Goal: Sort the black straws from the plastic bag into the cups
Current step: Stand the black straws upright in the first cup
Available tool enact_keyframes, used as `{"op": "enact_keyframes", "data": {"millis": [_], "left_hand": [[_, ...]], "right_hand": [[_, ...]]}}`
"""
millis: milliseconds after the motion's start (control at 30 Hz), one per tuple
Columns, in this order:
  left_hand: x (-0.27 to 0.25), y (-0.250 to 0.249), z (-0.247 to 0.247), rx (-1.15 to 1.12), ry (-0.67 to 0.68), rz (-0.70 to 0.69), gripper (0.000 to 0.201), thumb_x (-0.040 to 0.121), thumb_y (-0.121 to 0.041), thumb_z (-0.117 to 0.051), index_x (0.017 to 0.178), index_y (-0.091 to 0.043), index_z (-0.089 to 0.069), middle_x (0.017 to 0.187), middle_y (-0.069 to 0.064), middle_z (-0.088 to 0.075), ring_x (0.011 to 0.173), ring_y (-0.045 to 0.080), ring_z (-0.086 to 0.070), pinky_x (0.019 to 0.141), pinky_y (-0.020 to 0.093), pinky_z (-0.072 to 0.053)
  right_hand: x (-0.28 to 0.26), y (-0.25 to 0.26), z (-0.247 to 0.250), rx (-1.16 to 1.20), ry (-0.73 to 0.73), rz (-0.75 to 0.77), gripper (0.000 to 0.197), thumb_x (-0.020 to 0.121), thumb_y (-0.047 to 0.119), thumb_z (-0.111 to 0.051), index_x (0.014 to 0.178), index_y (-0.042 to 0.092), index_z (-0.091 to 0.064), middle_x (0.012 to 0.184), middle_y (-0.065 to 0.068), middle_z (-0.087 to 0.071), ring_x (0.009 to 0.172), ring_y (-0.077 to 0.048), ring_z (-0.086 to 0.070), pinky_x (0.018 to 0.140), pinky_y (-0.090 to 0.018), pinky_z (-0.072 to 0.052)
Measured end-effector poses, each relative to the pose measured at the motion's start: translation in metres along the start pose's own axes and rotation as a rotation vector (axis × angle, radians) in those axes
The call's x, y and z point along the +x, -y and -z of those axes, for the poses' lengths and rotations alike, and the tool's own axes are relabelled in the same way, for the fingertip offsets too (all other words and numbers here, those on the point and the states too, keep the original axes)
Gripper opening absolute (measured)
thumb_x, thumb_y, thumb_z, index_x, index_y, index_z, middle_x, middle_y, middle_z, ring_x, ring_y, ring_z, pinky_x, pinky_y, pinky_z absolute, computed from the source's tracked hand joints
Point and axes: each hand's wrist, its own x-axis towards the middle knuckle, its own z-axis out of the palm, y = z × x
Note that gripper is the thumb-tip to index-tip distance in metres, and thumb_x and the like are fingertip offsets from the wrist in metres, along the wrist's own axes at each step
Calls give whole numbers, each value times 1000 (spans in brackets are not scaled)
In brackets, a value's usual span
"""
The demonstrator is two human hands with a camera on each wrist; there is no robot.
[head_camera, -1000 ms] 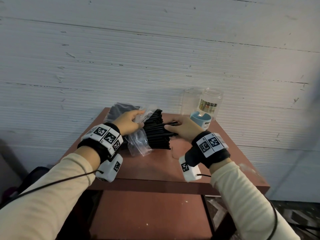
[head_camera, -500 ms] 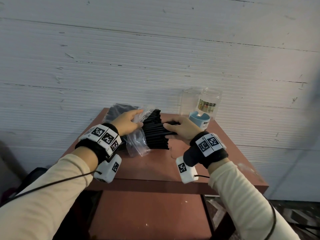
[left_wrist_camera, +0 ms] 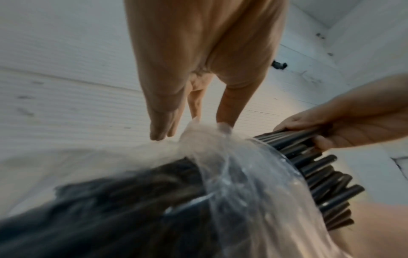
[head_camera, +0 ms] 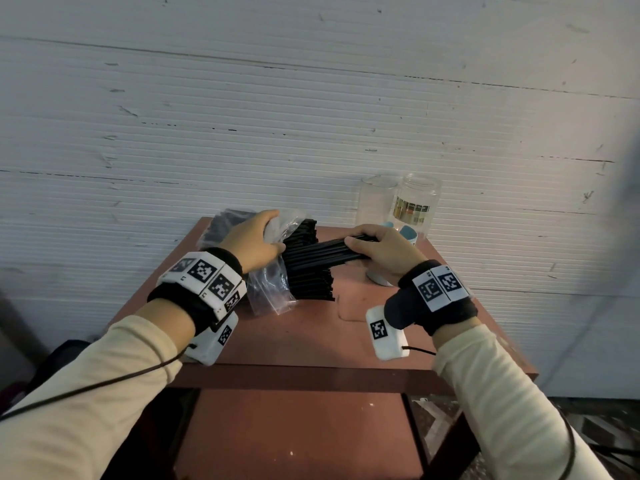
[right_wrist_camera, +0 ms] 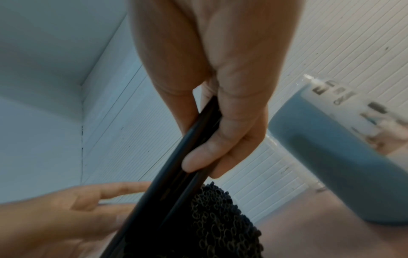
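Note:
A clear plastic bag (head_camera: 270,292) (left_wrist_camera: 243,174) lies on the brown table (head_camera: 311,337) with a thick pile of black straws (head_camera: 310,282) (right_wrist_camera: 220,218) sticking out of its open end. My left hand (head_camera: 277,237) (left_wrist_camera: 192,129) pinches the bag's bunched top edge. My right hand (head_camera: 353,242) (right_wrist_camera: 198,151) grips a small bundle of black straws (head_camera: 318,252) (left_wrist_camera: 287,139) (right_wrist_camera: 167,183), held slanted just above the pile. A clear cup (head_camera: 375,199) and a labelled clear jar (head_camera: 417,202) stand at the table's back right.
A blue cup (head_camera: 408,234) (right_wrist_camera: 331,157) stands just behind my right hand, partly hidden by it. A second dark bag (head_camera: 221,226) lies at the back left. A white ribbed wall is close behind the table. Bare tabletop lies in front of the bag.
My right hand has drawn a bundle of straws out of the pile, up and to the right. The left hand stays on the bag.

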Motion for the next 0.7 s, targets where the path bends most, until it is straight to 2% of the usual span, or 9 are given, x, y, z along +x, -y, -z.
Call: {"op": "enact_keyframes", "data": {"millis": [100,167,233,300,367,433,500,567,700], "left_hand": [[-8,-31,-2,55,-113,-163,60,93,-26,-60,147,-19,-34,151,4,-40,137,21,-39,109,28,-29],[-6,-49,-7,104,-22,-251,64,89,-42,-63,145,-22,-39,147,-2,-45,133,18,-44,107,28,-32],[0,-61,-16,189,136,-252,77,78,-55,-69,143,-25,-41,138,-5,-52,122,16,-53,103,30,-42],[6,-69,-26,295,224,-239,79,71,-53,-76,137,-24,-45,125,-3,-60,110,17,-58,95,33,-48],[10,-73,-36,364,243,-246,66,71,-39,-79,128,-23,-49,109,-2,-62,103,19,-60,88,33,-49],[12,-74,-43,361,228,-262,53,75,-26,-73,124,-22,-51,104,-2,-63,100,20,-61,80,29,-46],[12,-76,-46,322,191,-277,43,80,-24,-66,122,-22,-56,101,-2,-65,96,19,-62,76,25,-43],[12,-79,-47,283,142,-289,30,84,-24,-61,114,-23,-60,91,-5,-64,89,18,-62,72,24,-41],[8,-83,-44,368,-36,-319,9,88,-29,-56,92,-23,-52,72,-11,-50,76,16,-53,55,22,-27]], "right_hand": [[1,1,11,-83,-3,36,8,93,3,-58,93,6,-66,88,-7,-64,81,-15,-65,78,-29,-59],[1,1,14,-140,-4,70,9,93,5,-60,96,8,-68,93,-9,-67,87,-20,-67,85,-37,-58],[-2,3,14,-183,-3,119,15,93,7,-61,93,18,-72,99,-10,-70,94,-24,-69,88,-42,-56],[-6,6,14,-213,3,159,19,93,8,-61,93,22,-72,103,-10,-71,98,-24,-69,89,-41,-56],[-11,9,15,-262,-3,190,18,93,9,-61,95,23,-71,102,-4,-71,98,-18,-68,89,-36,-55],[-17,12,18,-301,-16,214,16,93,9,-61,96,21,-70,100,1,-71,94,-11,-67,86,-28,-54],[-22,16,21,-300,-28,222,13,93,9,-60,100,14,-69,101,-1,-69,93,-10,-66,81,-22,-54],[-26,20,26,-265,-24,221,13,93,8,-60,104,9,-67,107,-7,-67,94,-15,-65,79,-25,-57],[-32,31,33,-259,-52,252,13,94,13,-60,105,19,-64,108,-6,-62,93,-20,-64,81,-34,-59]]}}
